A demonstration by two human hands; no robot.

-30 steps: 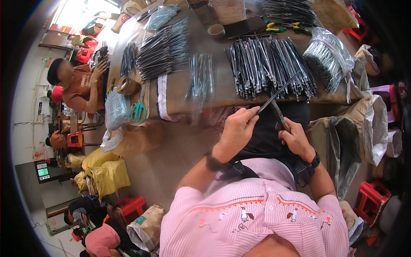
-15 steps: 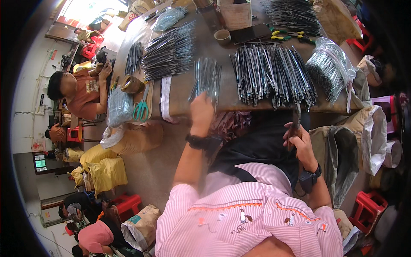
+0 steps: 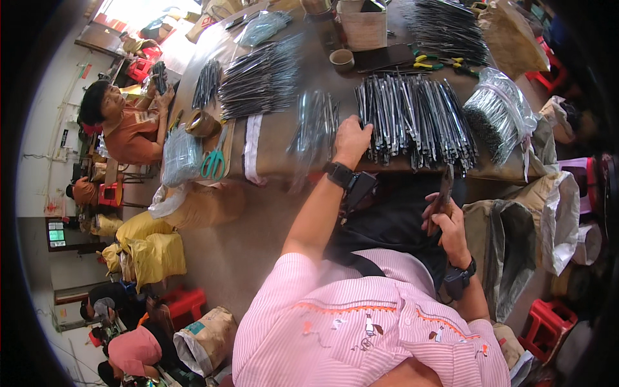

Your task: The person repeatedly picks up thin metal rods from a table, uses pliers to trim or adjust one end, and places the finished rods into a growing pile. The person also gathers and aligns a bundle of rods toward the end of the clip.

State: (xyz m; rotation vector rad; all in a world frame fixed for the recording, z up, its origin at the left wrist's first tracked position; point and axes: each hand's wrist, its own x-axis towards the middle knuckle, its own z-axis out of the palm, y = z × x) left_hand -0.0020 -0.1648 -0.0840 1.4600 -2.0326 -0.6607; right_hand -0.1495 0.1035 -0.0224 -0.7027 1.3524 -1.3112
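Observation:
My left hand [image 3: 353, 140] is at the table edge, fingers curled against the left side of a wide pile of thin dark metal strips [image 3: 416, 122]. Its fingertips are partly hidden, so I cannot make out what they pinch. Just left of it lies a smaller, blurred bunch of shiny strips [image 3: 314, 129]. In front of the table my right hand [image 3: 449, 226] is closed around a brown-handled hand tool [image 3: 445, 197], its narrow metal head pointing up at the pile. Both wrists carry dark bands with small black devices.
Further strip piles [image 3: 258, 80] cover the table, with a plastic-wrapped bundle [image 3: 500, 113] at right. Yellow-handled pliers [image 3: 429, 62], a cup [image 3: 342, 60] and teal scissors [image 3: 213, 162] lie around. Open sacks [image 3: 545, 213] stand at right. Another person [image 3: 132, 132] sits at the table's left end.
My left hand has moved right, from the smaller bunch to the left edge of the wide pile. My right hand keeps its grip on the tool. The person at left has raised their head.

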